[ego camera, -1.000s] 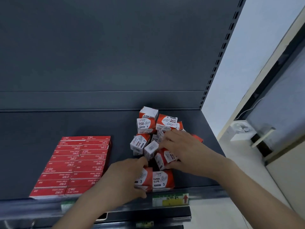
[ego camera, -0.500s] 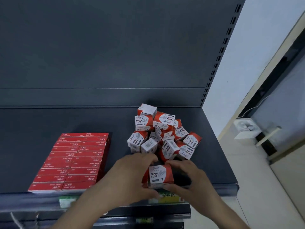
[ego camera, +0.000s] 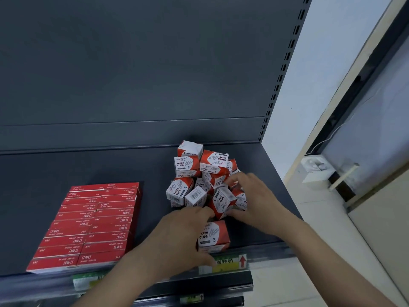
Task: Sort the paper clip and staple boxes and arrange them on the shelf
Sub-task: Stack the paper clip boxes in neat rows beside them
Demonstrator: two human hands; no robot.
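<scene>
On the shelf point(ego camera: 66, 169), flat red staple boxes point(ego camera: 88, 224) lie in two tidy columns by the front-left edge, while paper clip boxes point(ego camera: 199, 173) sit heaped toward the back right. The left hand point(ego camera: 177, 238) rests against one clip box point(ego camera: 213, 235) at the front edge, fingers loosely curved beside it. The right hand point(ego camera: 259, 202) reaches into the heap, fingers closed around a tilted box point(ego camera: 222, 201).
</scene>
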